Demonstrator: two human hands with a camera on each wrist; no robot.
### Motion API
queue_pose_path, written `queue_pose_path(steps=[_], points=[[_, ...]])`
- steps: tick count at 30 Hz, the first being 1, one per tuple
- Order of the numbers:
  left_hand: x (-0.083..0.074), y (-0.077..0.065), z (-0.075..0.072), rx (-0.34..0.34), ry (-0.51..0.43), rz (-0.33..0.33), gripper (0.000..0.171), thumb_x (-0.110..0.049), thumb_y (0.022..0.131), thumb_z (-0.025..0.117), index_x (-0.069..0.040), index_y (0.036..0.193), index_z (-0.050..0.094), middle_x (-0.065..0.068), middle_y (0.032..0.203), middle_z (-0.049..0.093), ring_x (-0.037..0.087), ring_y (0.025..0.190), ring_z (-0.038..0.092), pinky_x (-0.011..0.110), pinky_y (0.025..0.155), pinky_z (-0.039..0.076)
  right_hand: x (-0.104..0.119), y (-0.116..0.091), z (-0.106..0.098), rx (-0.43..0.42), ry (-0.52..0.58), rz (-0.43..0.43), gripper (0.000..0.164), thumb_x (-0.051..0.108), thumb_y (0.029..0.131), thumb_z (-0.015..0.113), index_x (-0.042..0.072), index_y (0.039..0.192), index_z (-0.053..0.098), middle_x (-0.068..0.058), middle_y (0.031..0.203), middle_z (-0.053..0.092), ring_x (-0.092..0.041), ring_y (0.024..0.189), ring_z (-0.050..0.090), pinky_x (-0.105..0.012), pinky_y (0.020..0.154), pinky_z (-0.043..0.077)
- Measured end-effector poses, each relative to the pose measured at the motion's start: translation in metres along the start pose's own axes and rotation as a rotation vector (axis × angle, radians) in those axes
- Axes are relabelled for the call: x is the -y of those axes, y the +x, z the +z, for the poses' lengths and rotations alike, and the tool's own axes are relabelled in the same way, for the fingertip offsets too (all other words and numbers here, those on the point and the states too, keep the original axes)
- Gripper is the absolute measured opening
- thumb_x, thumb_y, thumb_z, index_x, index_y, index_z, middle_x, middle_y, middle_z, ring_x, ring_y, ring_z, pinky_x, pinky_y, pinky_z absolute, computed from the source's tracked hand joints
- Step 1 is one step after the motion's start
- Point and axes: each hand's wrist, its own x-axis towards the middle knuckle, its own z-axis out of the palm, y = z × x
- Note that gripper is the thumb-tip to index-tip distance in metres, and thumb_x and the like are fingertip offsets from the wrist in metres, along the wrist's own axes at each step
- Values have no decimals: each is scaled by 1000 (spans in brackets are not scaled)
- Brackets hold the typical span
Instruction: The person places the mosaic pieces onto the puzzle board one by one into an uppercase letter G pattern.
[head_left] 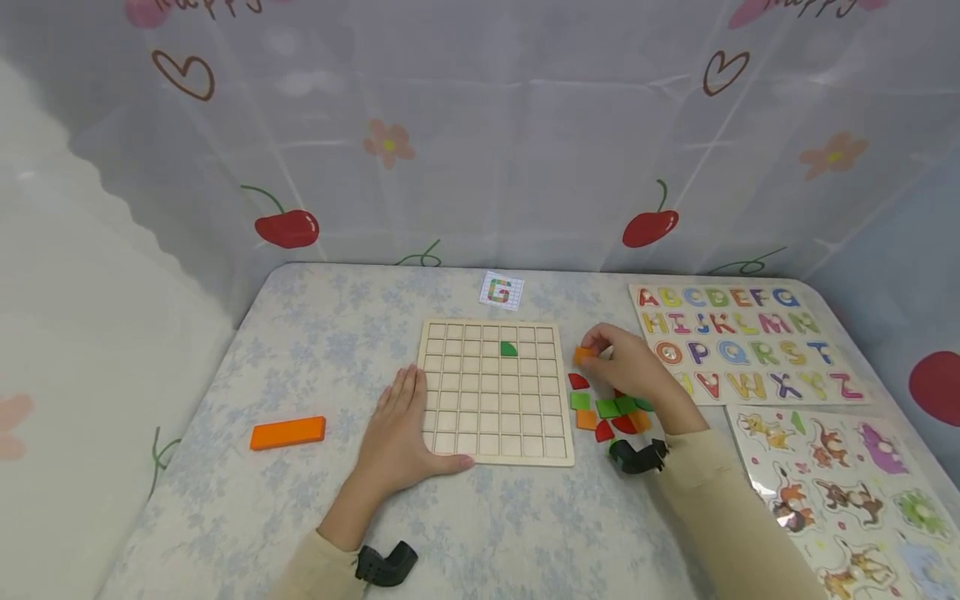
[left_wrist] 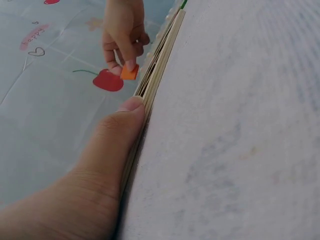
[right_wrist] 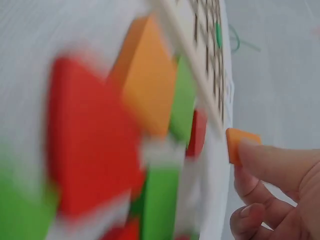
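A square wooden grid board (head_left: 493, 392) lies on the table, with one dark green quarter-round tile (head_left: 508, 348) in an upper cell. My left hand (head_left: 397, 429) rests along the board's left side, fingers straight and thumb against its lower edge. Just right of the board, my right hand (head_left: 626, 362) pinches an orange square tile (right_wrist: 239, 142) between thumb and fingers, held up off the table. Below that hand lie several loose tiles: a light green square (head_left: 581, 401), an orange square (head_left: 587, 419) and red quarter-rounds (head_left: 578, 381), partly hidden by the wrist.
A small card (head_left: 501, 291) with a coloured letter G lies behind the board. An orange bar (head_left: 288, 433) is at the left. On the right are an alphabet puzzle board (head_left: 738, 342) and an animal picture sheet (head_left: 847, 500). A printed curtain (head_left: 480, 167) hangs behind the table.
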Motion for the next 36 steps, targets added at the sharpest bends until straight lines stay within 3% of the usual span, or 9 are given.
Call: queue_pose_path(steps=[8,16,24,36], points=[[0,0,0,5,7,1,147,-94,57,60,-1,159,8,15,168,5,28,156,5,49,126,14,38,24,30,26,92,-62,17,20,95,67,13,108,59,-7,101,61,-22,78,53,-29,60,45],[0,0,-1,7,-15,2,148,-95,57,59,-1,159,6,14,168,3,27,157,3,48,126,12,73,45,60,70,88,-80,13,17,95,66,15,107,60,-4,100,61,-21,85,54,-32,72,46],[1,0,0,1,-2,7,148,-97,57,55,-2,159,6,14,168,4,27,157,4,48,126,13,82,53,73,41,-28,-92,12,20,96,66,18,107,61,-1,100,64,-19,90,58,-34,81,48],[1,-1,0,-6,5,13,148,-97,57,54,-1,159,7,14,168,4,28,156,5,48,126,14,87,51,75,50,-163,-81,14,23,97,65,20,108,73,0,108,63,-17,92,59,-36,81,52]])
